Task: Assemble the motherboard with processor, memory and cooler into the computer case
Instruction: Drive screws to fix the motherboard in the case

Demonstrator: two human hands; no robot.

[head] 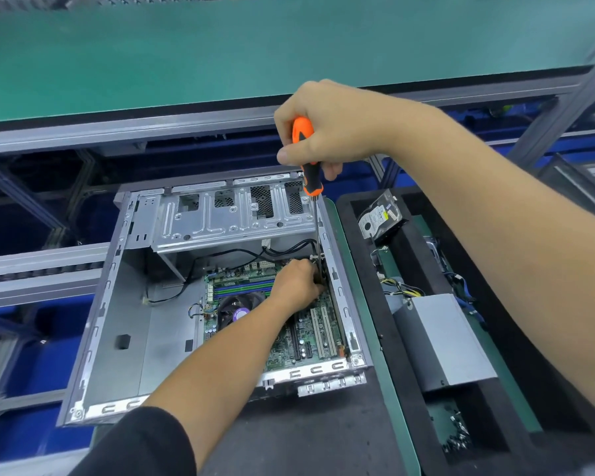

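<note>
The open silver computer case [124, 324] lies on its side in front of me. The green motherboard [310, 334] sits inside it, with memory sticks [241, 288] and a black cooler fan [236, 309] on it. My right hand [327, 128] grips the orange and black handle of a long screwdriver [306, 156] held upright, its shaft reaching down to the board's far right corner. My left hand [298, 281] is inside the case at the shaft's tip, fingers curled there; what they pinch is hidden.
A black foam tray [409, 389] stands to the right, holding a hard drive [380, 218], a grey power supply [440, 338] with cables, and loose screws [457, 438]. A green-topped shelf [220, 56] runs above the case. Black cables [220, 255] cross inside the case.
</note>
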